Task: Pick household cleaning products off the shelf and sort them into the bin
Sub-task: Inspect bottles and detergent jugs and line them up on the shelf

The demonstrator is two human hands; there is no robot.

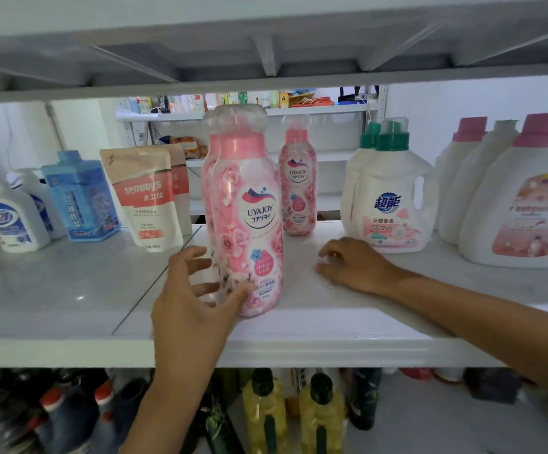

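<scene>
- Fingers [200, 255] of left hand [190, 309] are spread and half-curled at the bottle's lower left flank; the thumb lies against the lower front of the label; not wrapped round it, so no grip made
- Right hand [354, 267] rests palm-down on the shelf [69, 290], fingers loosely curled, holding nothing
- Bottle [249, 224] stands upright near the shelf's front edge, about mid-width, just right of the seam between the two shelf boards
- Key relation: bottle lies directly right of and just beyond the left fingers, touching the thumb; long axis vertical; left hand is the nearer, right hand sits apart on the bottle's right
- Judgement: step in hand is the pick; the coming move needs the fingers to close round the lower body, then a lift clear of the front edge. Grip is low on a tall bottle, so it may tip as it comes off
- Bottle's look: tall, round, pink with rose print, white oval "UYAJOY" label, clear shrink film over the cap
- A like shape sits close behind its left side, possibly a second bottle; blurred, cannot be sure
- Rear bottle [298, 191], same print, stands toward the back edge
- White jugs [393, 198] with green caps stand right of the rear bottle, pink-capped jugs at the far right end; pouches [149, 198] and blue containers fill the left half
- Bin not in view; nothing visible says how much sorting is done
</scene>
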